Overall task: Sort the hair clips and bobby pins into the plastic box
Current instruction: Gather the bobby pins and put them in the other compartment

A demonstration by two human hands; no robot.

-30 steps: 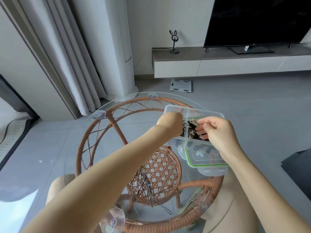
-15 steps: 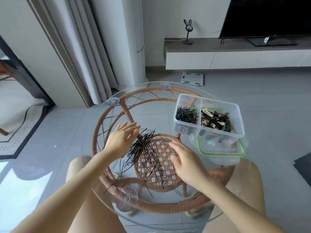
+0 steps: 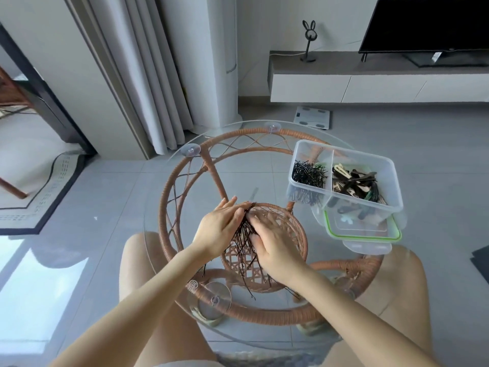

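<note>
Two flat, open grips, left hand (image 3: 219, 229) and right hand (image 3: 276, 243), press thin black wire bobby pins (image 3: 242, 241) together on round glass desk (image 3: 264, 181), nothing clasped; advisable: align one tight bundle before pinching.

Grey floor tiles (image 3: 436, 144) ran to a white wall, where a low white cabinet (image 3: 370, 88) carried a black television (image 3: 428, 22). Pale curtains (image 3: 148, 75) hung at left above a bordered rug (image 3: 39, 202). Daylight glared on the near tiles.
</note>
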